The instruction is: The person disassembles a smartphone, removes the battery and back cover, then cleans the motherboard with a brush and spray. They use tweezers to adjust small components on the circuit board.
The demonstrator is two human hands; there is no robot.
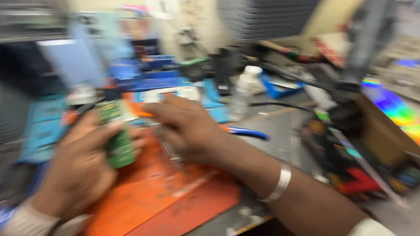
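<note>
Right now you are gripping a green circuit board (pixel 117 140) in your left hand (pixel 81 170) over the orange mat (pixel 175 196), while your right hand (pixel 188 129), fingers loosely curled and empty as far as the blur shows, is reaching left toward it.

An orange mat (pixel 175 205) covers the desk's (pixel 280 131) near edge. A white bottle (pixel 245 89) stands toward the far edge, blue-handled pliers (pixel 245 132) lying just beyond the mat.
</note>
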